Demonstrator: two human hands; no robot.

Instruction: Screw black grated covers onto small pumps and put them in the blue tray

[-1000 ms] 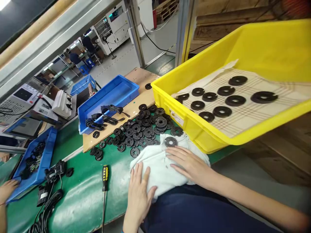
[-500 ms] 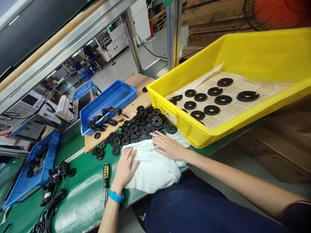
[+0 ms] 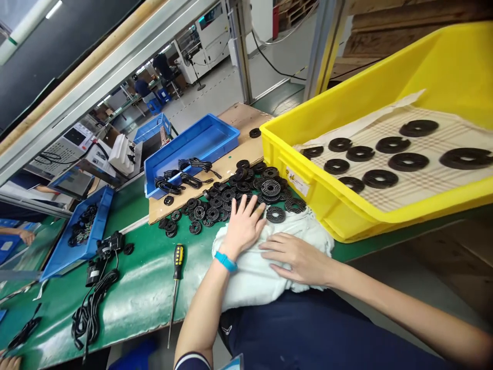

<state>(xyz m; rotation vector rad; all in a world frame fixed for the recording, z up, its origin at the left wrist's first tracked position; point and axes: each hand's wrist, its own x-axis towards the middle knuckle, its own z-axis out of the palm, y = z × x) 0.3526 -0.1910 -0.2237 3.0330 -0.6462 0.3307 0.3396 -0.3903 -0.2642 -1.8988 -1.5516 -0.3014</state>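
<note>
A pale, crumpled cloth point(image 3: 250, 288) lies at the front edge of the green bench. My left hand point(image 3: 244, 228), a blue band on its wrist, is spread at the cloth's far edge, its fingertips over the near side of a pile of black slotted discs point(image 3: 270, 189). Whether those fingertips touch any disc I cannot tell. My right hand point(image 3: 295, 259) rests flat on the cloth with its fingers apart. To the left lies a screwdriver point(image 3: 177, 262) with a yellow and black handle.
A yellow bin point(image 3: 327, 221) at right holds several black discs on checked cloth. Behind the pile, a blue tray point(image 3: 227, 139) and coiled black cables point(image 3: 169, 185) sit on cardboard point(image 3: 246, 115). Another blue tray point(image 3: 54, 262) is at left. Another person's hand point(image 3: 26, 236) shows at far left.
My left hand has moved forward and right, from the cloth's left side to the pile's edge. The right hand has drawn back across the cloth. The view has shifted.
</note>
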